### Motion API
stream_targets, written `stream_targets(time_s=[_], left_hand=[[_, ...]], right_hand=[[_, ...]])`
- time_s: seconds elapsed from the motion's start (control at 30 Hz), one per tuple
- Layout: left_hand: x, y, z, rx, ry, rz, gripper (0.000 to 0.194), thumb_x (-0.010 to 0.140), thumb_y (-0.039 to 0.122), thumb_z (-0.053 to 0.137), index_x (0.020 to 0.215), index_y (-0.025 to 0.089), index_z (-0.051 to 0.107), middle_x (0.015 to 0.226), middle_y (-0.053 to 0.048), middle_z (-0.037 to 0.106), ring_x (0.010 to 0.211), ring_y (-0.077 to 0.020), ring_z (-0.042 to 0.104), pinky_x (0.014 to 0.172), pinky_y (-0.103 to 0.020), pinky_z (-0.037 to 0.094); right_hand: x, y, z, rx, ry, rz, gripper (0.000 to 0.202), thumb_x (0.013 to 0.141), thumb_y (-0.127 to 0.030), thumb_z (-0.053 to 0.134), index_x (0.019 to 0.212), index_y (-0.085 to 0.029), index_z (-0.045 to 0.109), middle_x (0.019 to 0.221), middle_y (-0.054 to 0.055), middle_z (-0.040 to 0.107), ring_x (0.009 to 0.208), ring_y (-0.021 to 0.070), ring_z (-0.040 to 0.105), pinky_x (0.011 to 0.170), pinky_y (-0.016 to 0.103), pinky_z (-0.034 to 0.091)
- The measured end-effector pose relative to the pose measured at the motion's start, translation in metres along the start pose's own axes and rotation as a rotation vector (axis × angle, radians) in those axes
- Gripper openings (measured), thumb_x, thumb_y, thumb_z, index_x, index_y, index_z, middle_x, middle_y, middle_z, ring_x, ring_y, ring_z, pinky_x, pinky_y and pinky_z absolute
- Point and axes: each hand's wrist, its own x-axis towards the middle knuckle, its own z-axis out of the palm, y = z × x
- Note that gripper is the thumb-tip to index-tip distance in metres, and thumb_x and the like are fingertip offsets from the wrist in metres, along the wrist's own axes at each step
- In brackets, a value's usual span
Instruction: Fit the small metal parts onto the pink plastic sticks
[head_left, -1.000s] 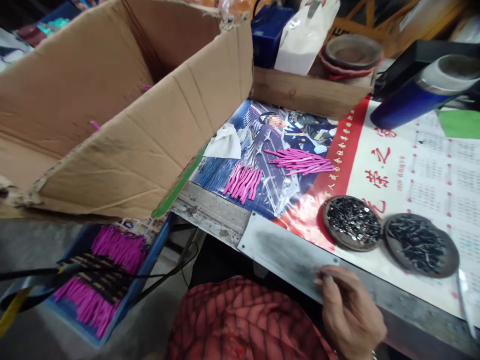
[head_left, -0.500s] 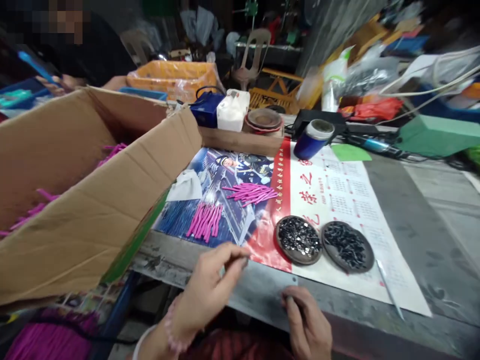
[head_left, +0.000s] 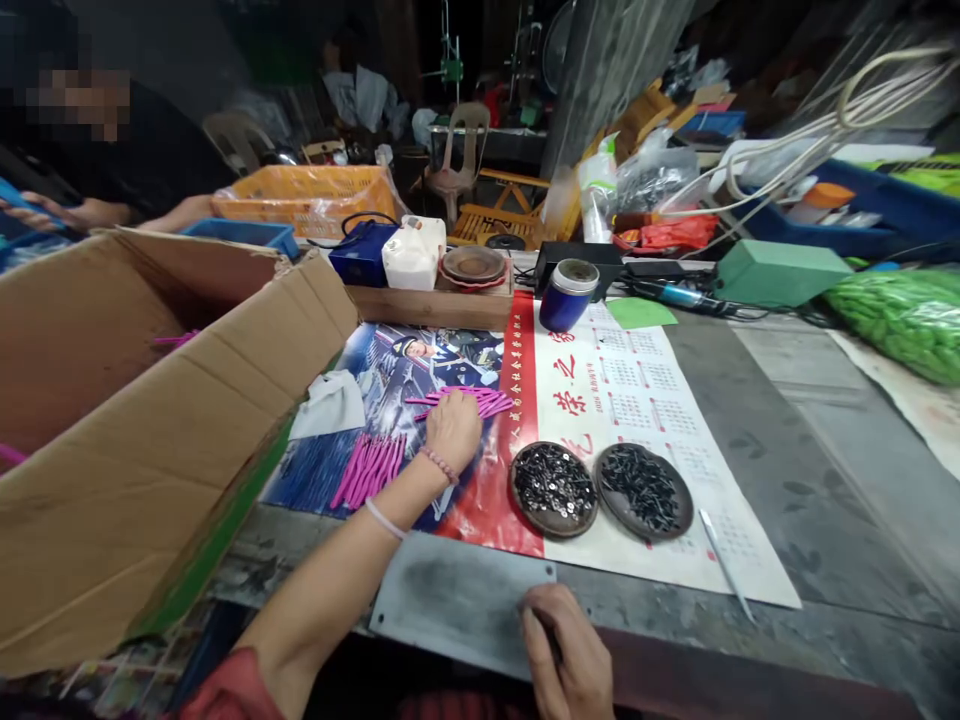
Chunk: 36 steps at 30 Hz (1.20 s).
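Surface [head_left: 712, 380], head view: a calendar sheet [head_left: 495, 480] lies over it, close to its near edge. Two piles of slim pink pieces rest on the left half of the sheet: far pile [head_left: 496, 402] by the red band, near pile [head_left: 369, 470] toward the sheet's near left corner.

Left hand [head_left: 454, 432]: reaches across the sheet's near edge, fingers down at the far pile and covering part of it. Fingertips hidden; cannot tell whether a piece is pinched.

Right hand [head_left: 566, 655]: fingers curled, thumb near the index finger, at the right end of the plate [head_left: 454, 600], which lies along the surface's near edge. Cannot tell whether it grasps anything.

Right of the red band, toward the sheet's near edge: left dish [head_left: 555, 529] of small shiny parts and, just beside it, right dish [head_left: 681, 500] of dark, slender parts. Pointed tool [head_left: 725, 566] lies near the sheet's near right corner.

Step in hand, judged: taking a piece from the far pile. Next move would seem to call for a fingertip pinch on one piece and a lift that leaves its neighbours undisturbed.
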Motion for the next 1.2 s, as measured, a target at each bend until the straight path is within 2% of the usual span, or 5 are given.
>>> stream_targets(time_s=[0.23, 0.43, 0.7, 1.0, 1.2], left_hand=[[-0.008, 0.003, 0.000, -0.038, -0.043, 0.008, 0.023, 0.096, 0.033, 0.063, 0.112, 0.016, 0.066, 0.119, -0.008, 0.067, 0.108, -0.0241, 0.065, 0.095, -0.048, 0.053], [-0.059, -0.001, -0.024, -0.325, -0.109, 0.069, 0.010, 0.091, 0.018, 0.061, 0.082, 0.016, 0.063, 0.089, -0.004, 0.066, 0.087, -0.0191, 0.063, 0.083, -0.036, 0.051], [-0.185, -0.005, -0.019, -0.747, -0.399, 0.048, 0.016, 0.087, 0.025, 0.059, 0.073, 0.019, 0.055, 0.067, 0.003, 0.059, 0.064, -0.0130, 0.054, 0.059, -0.022, 0.043], [-0.225, -0.017, 0.011, -1.405, -0.151, -0.185, 0.017, 0.090, 0.025, 0.064, 0.077, 0.019, 0.054, 0.093, 0.000, 0.051, 0.084, -0.0139, 0.052, 0.077, -0.024, 0.046], [-0.240, -0.002, 0.025, -1.866, -0.280, -0.396, 0.017, 0.085, 0.024, 0.075, 0.081, 0.017, 0.059, 0.092, 0.002, 0.050, 0.075, -0.0084, 0.047, 0.069, -0.018, 0.045]], right_hand=[[0.005, -0.002, 0.001, -0.002, -0.001, -0.007, 0.014, 0.095, -0.008, 0.050, 0.098, -0.018, 0.059, 0.081, 0.005, 0.063, 0.073, 0.0166, 0.060, 0.070, 0.028, 0.051], [0.007, -0.009, -0.002, -0.024, 0.011, 0.048, 0.014, 0.096, -0.010, 0.052, 0.098, -0.020, 0.061, 0.081, 0.004, 0.066, 0.075, 0.0166, 0.064, 0.071, 0.027, 0.053], [0.018, -0.029, -0.015, 0.547, -0.027, 0.739, 0.038, 0.091, -0.047, 0.068, 0.116, -0.020, 0.062, 0.087, 0.006, 0.069, 0.067, 0.0158, 0.063, 0.055, 0.022, 0.051], [-0.007, -0.052, -0.001, 0.519, -0.352, 0.551, 0.035, 0.094, -0.052, 0.062, 0.111, -0.023, 0.065, 0.097, 0.007, 0.068, 0.084, 0.0190, 0.064, 0.077, 0.028, 0.053], [-0.013, -0.063, 0.005, 0.465, -0.450, 0.551, 0.032, 0.102, -0.045, 0.049, 0.098, -0.019, 0.066, 0.087, 0.005, 0.066, 0.079, 0.0172, 0.060, 0.073, 0.025, 0.051]])
